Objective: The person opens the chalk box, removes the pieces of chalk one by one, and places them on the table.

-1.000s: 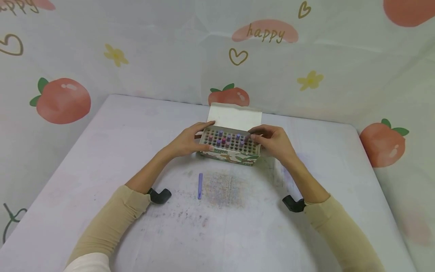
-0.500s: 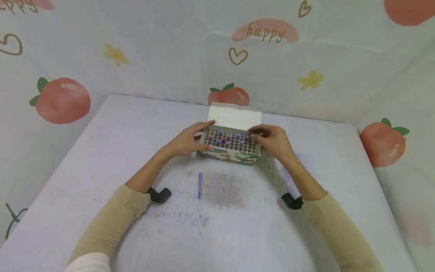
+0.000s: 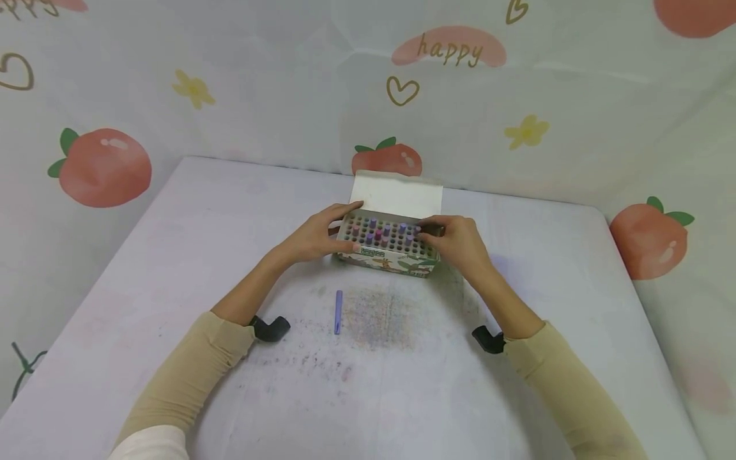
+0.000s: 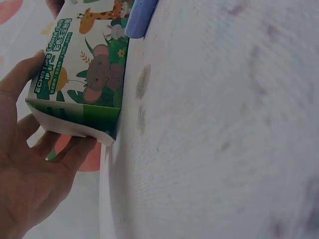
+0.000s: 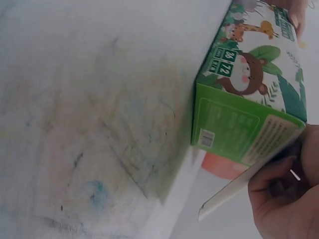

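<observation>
An open box of colored chalk (image 3: 391,262) stands on the table, printed with cartoon animals. Several purple and pink sticks poke out of its perforated top. My left hand (image 3: 315,236) grips the box's left end, thumb at the front edge and forefinger at the back corner; the left wrist view shows more fingers under the white end flap (image 4: 70,124). Over the right end, my right hand (image 3: 460,244) pinches a purple chalk stick (image 3: 417,230) standing in a hole. In the right wrist view, the box's green end (image 5: 229,122) hides these fingertips.
One purple chalk stick (image 3: 338,312) lies on the table in front of the box, beside a patch of chalk dust (image 3: 382,319). The white lid (image 3: 397,193) leans back toward the printed backdrop (image 3: 276,96).
The purple chalk stick at the right end has gone lower into its hole. My right hand has shifted slightly left with its fingertips around it. My left hand keeps its hold on the box.
</observation>
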Demonstrator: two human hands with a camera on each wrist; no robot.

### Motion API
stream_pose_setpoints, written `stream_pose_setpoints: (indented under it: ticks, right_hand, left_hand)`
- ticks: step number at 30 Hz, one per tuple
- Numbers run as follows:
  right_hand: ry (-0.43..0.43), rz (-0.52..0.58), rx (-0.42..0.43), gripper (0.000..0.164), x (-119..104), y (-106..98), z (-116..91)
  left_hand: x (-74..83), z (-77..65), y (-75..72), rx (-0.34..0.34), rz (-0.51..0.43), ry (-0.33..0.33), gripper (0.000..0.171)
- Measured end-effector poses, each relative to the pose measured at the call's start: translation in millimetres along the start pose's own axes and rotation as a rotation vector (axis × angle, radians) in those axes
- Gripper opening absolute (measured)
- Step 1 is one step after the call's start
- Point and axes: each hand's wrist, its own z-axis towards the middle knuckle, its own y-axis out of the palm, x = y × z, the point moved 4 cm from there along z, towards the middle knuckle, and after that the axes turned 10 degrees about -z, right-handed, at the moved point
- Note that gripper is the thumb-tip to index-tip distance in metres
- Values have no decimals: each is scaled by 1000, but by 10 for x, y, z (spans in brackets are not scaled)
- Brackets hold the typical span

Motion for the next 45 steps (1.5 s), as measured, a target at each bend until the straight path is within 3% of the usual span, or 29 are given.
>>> stream_pose_setpoints:
  ticks: [7, 26, 31, 36, 41, 45]
  right_hand:
    - [-73, -136, 50, 24, -95, 30, -2]
    - [-96, -158, 66, 26, -43, 51, -44]
    - [-134, -126, 99, 22, -71, 1, -49]
    - [-188, -89, 222, 21, -105, -91, -30]
    - [-203, -1, 321, 21, -119, -166, -19]
    - [-187, 96, 352, 23, -127, -217, -30]
  left_hand:
    - [-4, -3, 0, 3, 5, -3, 87]
    - [-27, 22, 8, -7, 0, 6, 86]
    - [-32, 14, 7, -8, 8, 4, 85]
    - [-19, 9, 6, -10, 18, 5, 85]
    - [1, 4, 5, -9, 13, 12, 85]
    - [11, -2, 2, -7, 9, 14, 85]
